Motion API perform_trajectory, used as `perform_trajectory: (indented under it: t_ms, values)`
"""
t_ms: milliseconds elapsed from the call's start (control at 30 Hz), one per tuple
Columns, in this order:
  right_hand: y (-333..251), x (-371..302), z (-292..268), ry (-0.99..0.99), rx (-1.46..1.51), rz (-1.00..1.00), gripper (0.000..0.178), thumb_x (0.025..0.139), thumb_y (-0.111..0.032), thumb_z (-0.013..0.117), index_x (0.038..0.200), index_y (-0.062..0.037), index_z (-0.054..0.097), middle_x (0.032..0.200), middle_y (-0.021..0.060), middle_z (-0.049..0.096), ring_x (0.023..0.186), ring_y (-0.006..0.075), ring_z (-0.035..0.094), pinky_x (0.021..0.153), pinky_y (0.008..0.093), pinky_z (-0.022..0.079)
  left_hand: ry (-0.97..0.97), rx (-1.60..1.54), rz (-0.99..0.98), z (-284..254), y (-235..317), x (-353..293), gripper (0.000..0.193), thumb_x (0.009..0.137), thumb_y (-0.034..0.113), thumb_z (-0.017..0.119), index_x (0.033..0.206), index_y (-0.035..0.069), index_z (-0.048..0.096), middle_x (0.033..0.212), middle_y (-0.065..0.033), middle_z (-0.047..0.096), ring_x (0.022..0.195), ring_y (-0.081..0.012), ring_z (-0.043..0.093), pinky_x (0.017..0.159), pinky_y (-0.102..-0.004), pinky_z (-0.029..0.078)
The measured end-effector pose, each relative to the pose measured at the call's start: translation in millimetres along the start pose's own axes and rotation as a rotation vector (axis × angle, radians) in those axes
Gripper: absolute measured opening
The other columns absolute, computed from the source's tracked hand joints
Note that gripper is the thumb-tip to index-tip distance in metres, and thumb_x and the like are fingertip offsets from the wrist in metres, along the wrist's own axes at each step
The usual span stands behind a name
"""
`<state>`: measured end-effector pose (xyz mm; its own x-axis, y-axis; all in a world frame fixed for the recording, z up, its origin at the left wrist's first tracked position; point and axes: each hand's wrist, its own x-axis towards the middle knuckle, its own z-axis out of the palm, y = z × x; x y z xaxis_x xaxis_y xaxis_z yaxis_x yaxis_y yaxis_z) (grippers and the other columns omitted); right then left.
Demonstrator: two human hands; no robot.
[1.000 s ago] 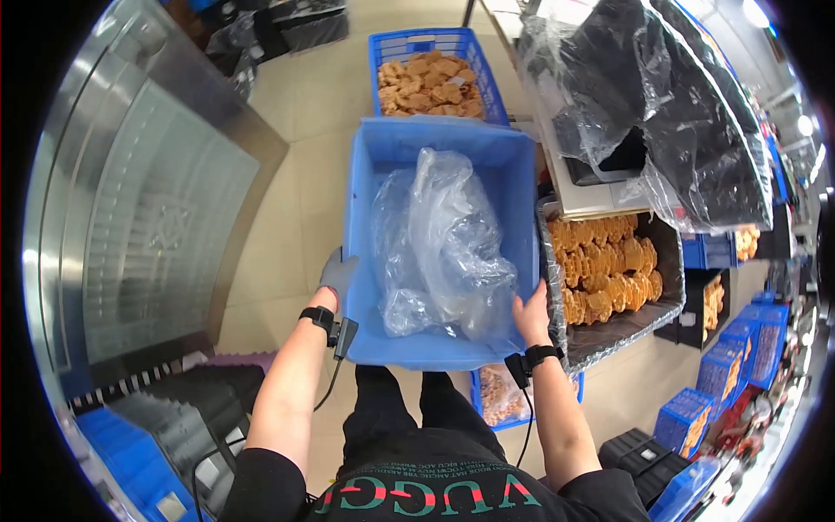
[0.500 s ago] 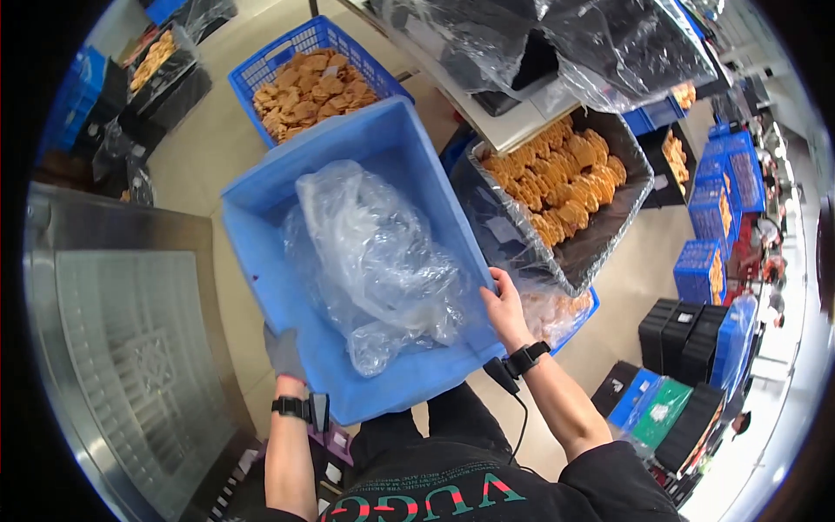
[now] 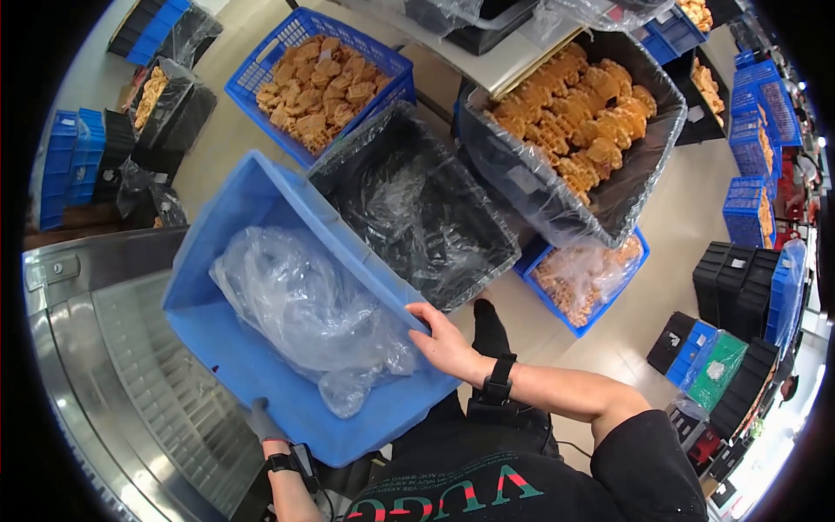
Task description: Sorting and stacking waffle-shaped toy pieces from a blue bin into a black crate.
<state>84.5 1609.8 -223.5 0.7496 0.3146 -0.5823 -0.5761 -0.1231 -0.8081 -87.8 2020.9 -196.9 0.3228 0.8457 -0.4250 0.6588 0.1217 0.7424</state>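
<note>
A large blue plastic tub (image 3: 248,187) is tilted in front of me, with crumpled clear plastic bags (image 3: 300,304) bunched inside. My right hand (image 3: 445,344), bare, grips the tub's right wall, thumb inside the rim. At the near left side my left hand (image 3: 263,424), in a grey glove, is closed on the tub's edge; part of its fingers is hidden. Just beyond the tub's right wall stands a crate lined with black plastic (image 3: 470,270), holding no food that I can see.
A blue basket (image 3: 246,76) of brown waffle-like pieces stands beyond. Right of it, a black-lined crate (image 3: 600,222) holds rows of golden waffles, above a blue crate (image 3: 639,261) of pieces under clear film. A steel machine (image 3: 74,348) borders the left; stacked crates (image 3: 739,283) line the right.
The tub has moved left and nearer with both hands, now overlapping the steel machine in view. The black-lined crate it hid has come into sight.
</note>
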Motion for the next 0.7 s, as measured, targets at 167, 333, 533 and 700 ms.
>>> perform_trajectory:
  t_ms: [167,333,533,700]
  values:
    - [13.5,-14.2,6.8,-0.108,-0.126,0.128,0.038,0.088,-0.003,0.051,0.125,-0.0026,0.046,0.116,0.0118,0.056,0.111,0.0214,0.052,0.096,0.0317,0.04,0.124,0.168,-0.095,-22.1,-35.4,-37.3,0.061,0.069,0.006,0.054,0.128,-0.002,0.044,0.114,-0.0198,0.055,0.096,-0.0336,0.057,0.081,-0.0426,0.049]
    - [32.1,-13.9,9.6,-0.123,-0.105,0.137,0.04,0.088,-0.009,0.052,0.128,-0.0088,0.046,0.119,0.0143,0.054,0.114,0.0274,0.051,0.097,0.0367,0.04,0.118,0.135,-0.106,-37.5,-62.2,-34.2,0.053,0.068,0.008,0.056,0.119,-0.004,0.049,0.106,-0.0187,0.058,0.089,-0.0322,0.059,0.078,-0.0416,0.05]
    - [8.3,-6.5,-17.7,0.039,-0.1,0.039,0.039,0.088,-0.005,0.052,0.127,-0.0015,0.047,0.121,0.0136,0.056,0.113,0.021,0.053,0.097,0.0315,0.041,-0.004,0.069,-0.077,18.5,-31.8,-16.2,0.05,0.071,0.013,0.057,0.117,-0.007,0.05,0.104,-0.0193,0.06,0.09,-0.0346,0.061,0.082,-0.044,0.051]
    - [-21.9,4.0,-55.0,0.198,-0.144,-0.091,0.04,0.086,-0.006,0.053,0.126,-0.003,0.048,0.115,0.0142,0.06,0.109,0.0212,0.056,0.094,0.031,0.043,-0.225,-0.082,-0.194,75.4,12.7,-13.5,0.06,0.078,0.017,0.055,0.132,-0.002,0.039,0.116,-0.0218,0.054,0.103,-0.0367,0.057,0.087,-0.0474,0.05]
